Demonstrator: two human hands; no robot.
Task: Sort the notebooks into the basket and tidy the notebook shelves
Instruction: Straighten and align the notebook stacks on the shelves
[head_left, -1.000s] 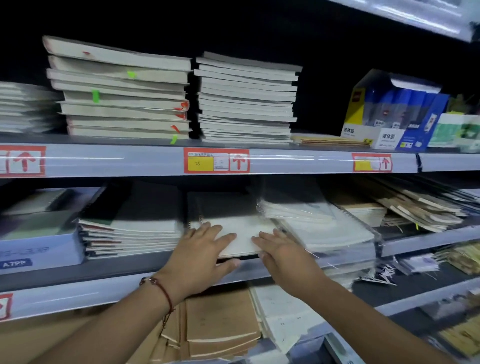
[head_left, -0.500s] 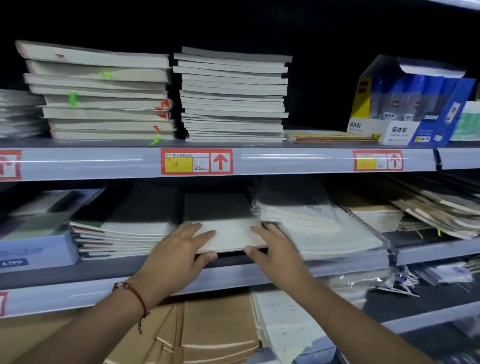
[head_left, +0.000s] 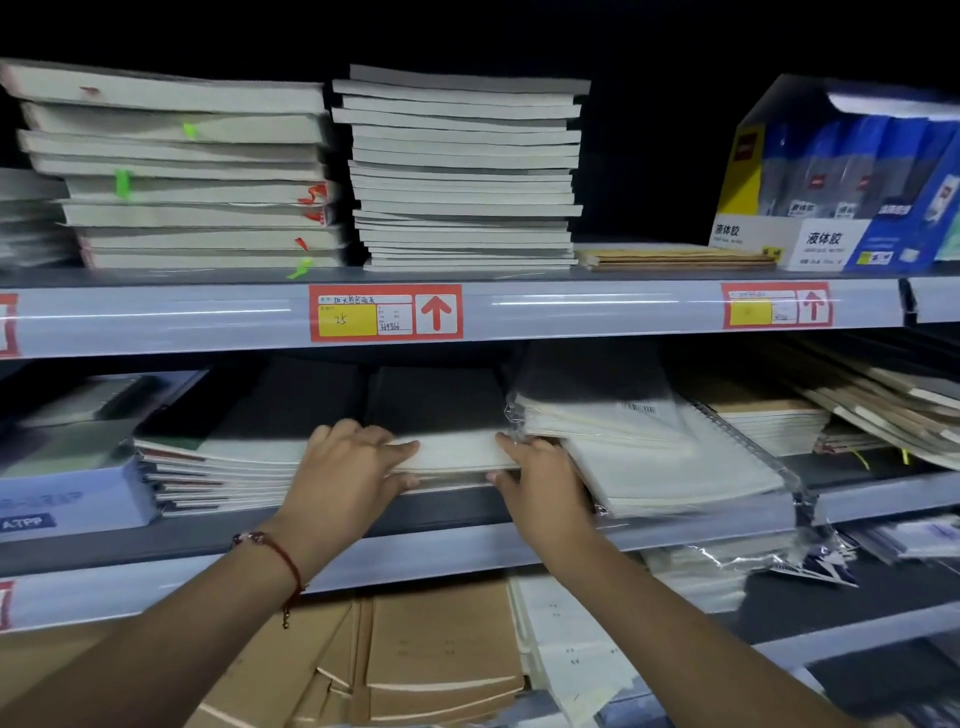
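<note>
Both hands, left (head_left: 348, 475) and right (head_left: 545, 486), clamp the notebook stack (head_left: 457, 452) at its front corners; it looks light, floppy, likely to slide apart.

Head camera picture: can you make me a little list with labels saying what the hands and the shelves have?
left hand: grips the left end of the middle notebook stack
right hand: grips the stack's right end
middle shelf: several notebook piles, some plastic-wrapped
top shelf: two tall notebook stacks, a blue and yellow box
price tag: red, with an up arrow
</note>
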